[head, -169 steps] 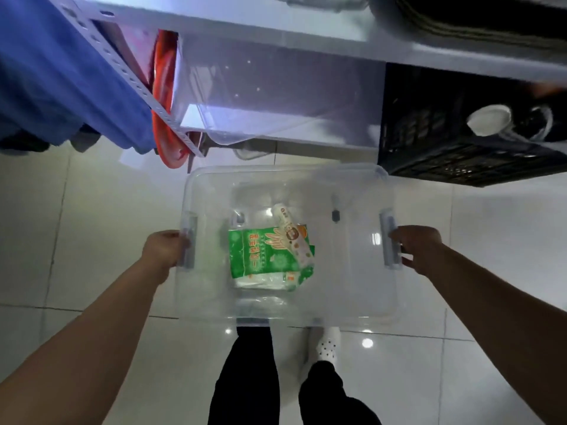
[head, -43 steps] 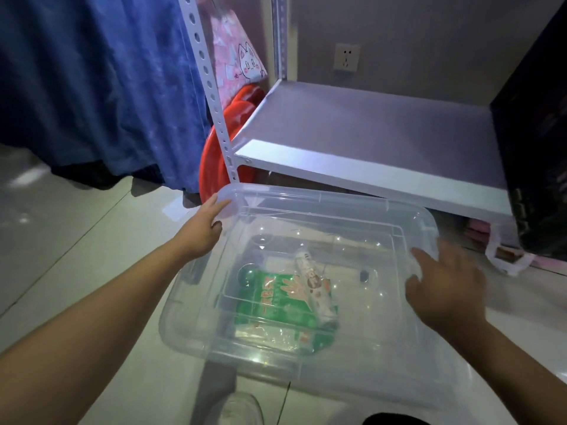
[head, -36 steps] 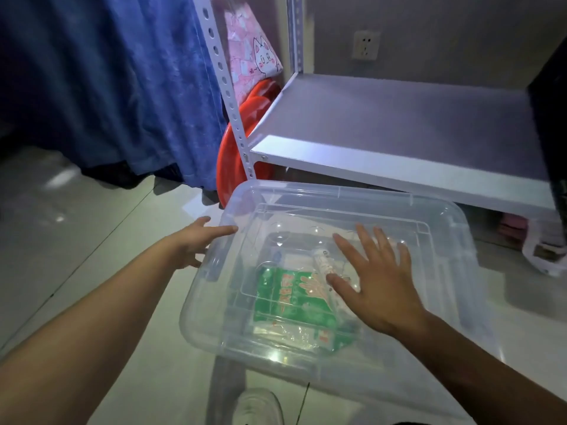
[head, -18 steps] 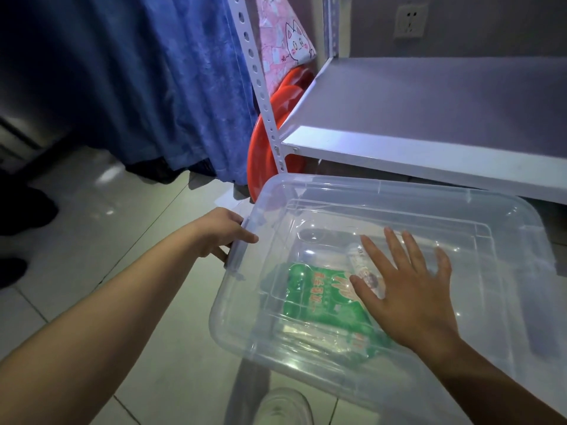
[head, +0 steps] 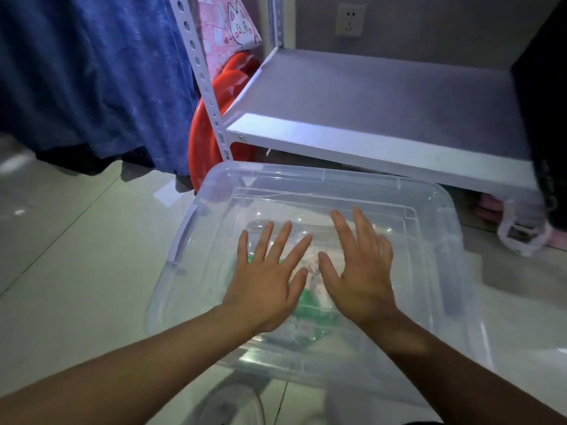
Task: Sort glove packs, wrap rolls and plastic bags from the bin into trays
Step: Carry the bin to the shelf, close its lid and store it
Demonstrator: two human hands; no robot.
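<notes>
a: largest items first. status?
b: tiled floor (head: 76, 271) carries a clear plastic bin (head: 429, 240) with its lid on, just in front of a white metal shelf (head: 383, 118). a blue curtain (head: 76, 72) hangs at far left; a red basin (head: 208, 133) stands on edge between curtain and shelf post.
a: arm pose?
b: both forearms extend forward from the lower edge. left hand (head: 267, 283) and right hand (head: 359, 271) lie palm down on the lid, side by side, thumbs nearly touching.
a: hand state?
b: both flat, fingers spread, grasping nothing.
a: task items?
b: inside the bin, beneath the hands. a green glove pack (head: 306, 305) shows between and below the palms; a pale wrap roll (head: 316, 271) shows in the gap between the thumbs. both are mostly hidden.
a: legible writing?
b: none. print on the pack is covered and blurred. a pink bag (head: 227, 29) behind the shelf post carries a cartoon cat face. a wall socket (head: 349, 19) sits above the shelf.
</notes>
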